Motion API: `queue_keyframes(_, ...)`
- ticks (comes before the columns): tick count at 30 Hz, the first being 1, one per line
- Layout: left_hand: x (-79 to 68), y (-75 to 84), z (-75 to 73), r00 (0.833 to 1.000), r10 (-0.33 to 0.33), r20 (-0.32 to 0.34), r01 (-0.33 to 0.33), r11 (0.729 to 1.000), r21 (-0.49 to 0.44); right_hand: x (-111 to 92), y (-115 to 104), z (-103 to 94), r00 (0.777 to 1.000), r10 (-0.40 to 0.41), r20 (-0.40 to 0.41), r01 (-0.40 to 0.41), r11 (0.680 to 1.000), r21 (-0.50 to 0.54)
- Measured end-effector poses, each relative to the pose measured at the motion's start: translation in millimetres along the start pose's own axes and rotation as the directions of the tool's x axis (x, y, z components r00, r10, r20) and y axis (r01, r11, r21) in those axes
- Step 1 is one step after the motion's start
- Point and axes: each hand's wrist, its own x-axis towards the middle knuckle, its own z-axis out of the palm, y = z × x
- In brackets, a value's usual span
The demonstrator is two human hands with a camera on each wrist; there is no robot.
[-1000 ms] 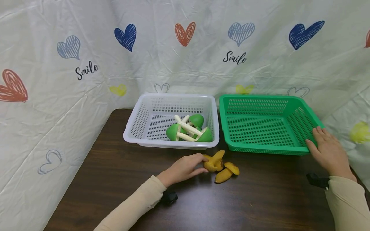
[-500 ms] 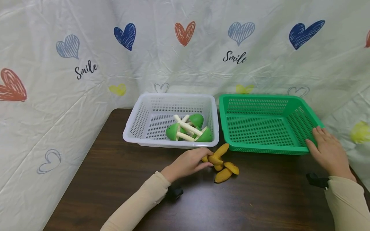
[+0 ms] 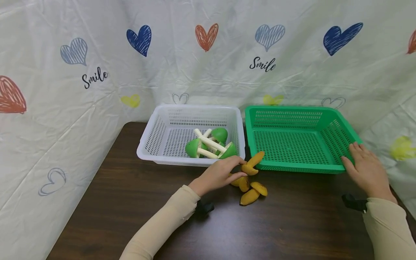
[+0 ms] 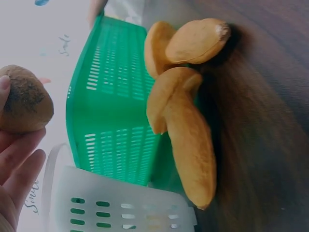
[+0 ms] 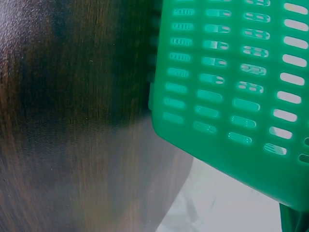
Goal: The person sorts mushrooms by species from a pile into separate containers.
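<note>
In the head view my left hand point(image 3: 217, 177) pinches a yellow mushroom point(image 3: 255, 162) between thumb and fingers, at the front left corner of the green basket point(image 3: 292, 167). The left wrist view shows a dark patch on the held mushroom point(image 4: 26, 99), raised off the table. Below it on the table lie two more yellow mushrooms: one point(image 4: 190, 145) close under the hand, the other point(image 3: 249, 197) a little nearer the front. My right hand point(image 3: 370, 173) rests with extended fingers on the right rim of the green basket; the hand itself is out of the right wrist view.
A white basket point(image 3: 182, 161) stands left of the green one and holds several green-capped mushrooms point(image 3: 211, 144) with white stems. Both baskets sit at the back of the dark wooden table point(image 3: 286, 224). Behind hangs a white sheet point(image 3: 234, 68) printed with hearts.
My left hand has lifted one yellow mushroom from the pile and carried it right and back toward the green basket. The right hand keeps its place on the rim.
</note>
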Motion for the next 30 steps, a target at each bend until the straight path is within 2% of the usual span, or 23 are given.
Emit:
queue_keyframes(13, 20.9, -2.5, 10.4, 0.994, -0.071, -0.077, 0.068, 0.997, -0.034, -1, 1, 0.9, 1.000, -0.004, -0.021, 0.003, 1.000, -0.010)
queue_keyframes(21, 32.5, -2.3, 18.7, 0.985, -0.134, -0.106, 0.122, 0.986, -0.113, 1, 1, 2.9, 1.000, -0.005, -0.022, 0.004, 1.000, -0.014)
queue_keyframes(26, 40.2, -4.1, 21.4, 0.978, -0.154, -0.141, 0.131, 0.978, -0.164, 1, 0, 1.9, 1.000, -0.006, -0.026, 0.006, 1.000, -0.008)
queue_keyframes(30, 46.4, -4.9, 23.4, 0.976, -0.160, -0.149, 0.137, 0.979, -0.151, -1, 1, 0.9, 1.000, -0.002, -0.019, 0.001, 1.000, -0.009)
